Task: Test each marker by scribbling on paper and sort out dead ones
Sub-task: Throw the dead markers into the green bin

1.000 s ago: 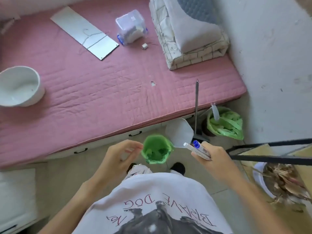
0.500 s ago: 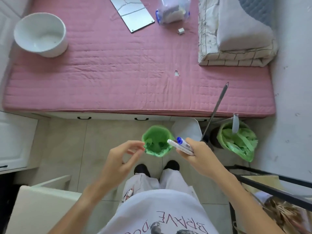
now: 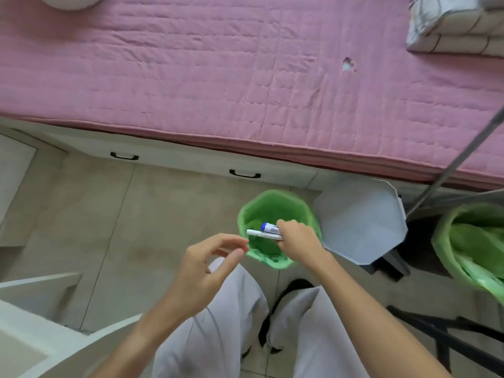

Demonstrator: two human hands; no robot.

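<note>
**Holdings at the green bin: two markers in my right hand**

Item 1. My right hand (image 3: 296, 238) is curled round two markers (image 3: 268, 231), which lie side by side and stick out to the left from my fist. The upper one has a blue cap end (image 3: 264, 226) and a printed label; the lower one is white along its visible length. Both are held directly over the mouth of the small bin.

Item 2. My left hand (image 3: 207, 266) holds nothing. Its fingers are loosely bent, thumb and forefinger apart, with the fingertips (image 3: 240, 252) just beside the bin's left rim and near the free end of the white marker, not touching it.

Item 3. Small bin (image 3: 302, 211), lined with a green bag, standing on the tiled floor (image 3: 109, 214) in front of my feet. I cannot tell what lies inside.

Item 4. Pale grey lid or panel (image 3: 360, 222), many-sided, just to the right of the small bin.

Item 5. Second container with a green liner (image 3: 469, 241), at the right edge, well apart from the first.

Item 6. Bed with a pink quilted cover (image 3: 218, 64) across the top of the view; two dark drawer handles (image 3: 245, 174) on its white base.

Item 7. Folded checked bedding (image 3: 458, 25), upper right corner of the bed.

Item 8. Thin grey rod (image 3: 461, 156), leaning diagonally at the right.
</note>
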